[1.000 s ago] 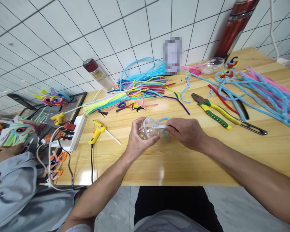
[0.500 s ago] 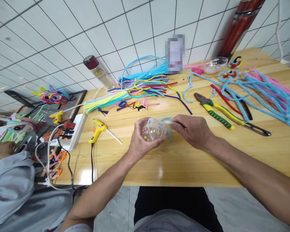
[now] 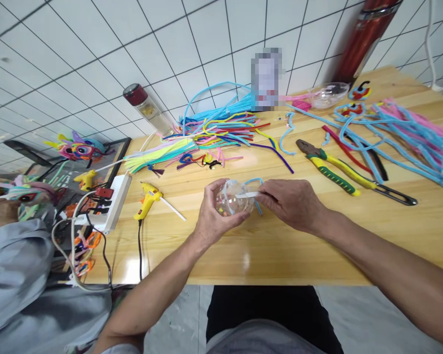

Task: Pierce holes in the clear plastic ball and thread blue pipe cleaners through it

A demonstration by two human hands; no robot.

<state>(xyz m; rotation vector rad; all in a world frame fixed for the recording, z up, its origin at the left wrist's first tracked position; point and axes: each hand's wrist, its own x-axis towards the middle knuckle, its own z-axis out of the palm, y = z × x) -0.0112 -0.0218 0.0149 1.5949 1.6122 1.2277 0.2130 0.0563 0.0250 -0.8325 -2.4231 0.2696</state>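
Since the earlier frames both hands have barely shifted, staying over the middle of the desk near its front edge, and the clear ball is turned only a little. From the head camera, the left hand (image 3: 211, 216) cups a clear plastic ball (image 3: 232, 197) with small coloured bits inside, fingers wrapped around its left side. The right hand (image 3: 291, 204) pinches a light blue pipe cleaner (image 3: 254, 183) against the ball's right side, thumb and forefinger closed on it where it loops over the top. The step in hand looks like wrapping or fixing the pipe cleaner around the ball; the next move probably calls for keeping the ball steady while the strand is pulled snug. A yellow glue gun (image 3: 147, 200) lies to the left toward the desk's left edge, beside a white power strip (image 3: 112, 202). Green-handled pliers (image 3: 327, 167) lie to the right, well apart from the hands. A heap of coloured pipe cleaners (image 3: 214, 135) sits toward the back edge. Another person's grey sleeve (image 3: 18, 255) shows past the left edge.
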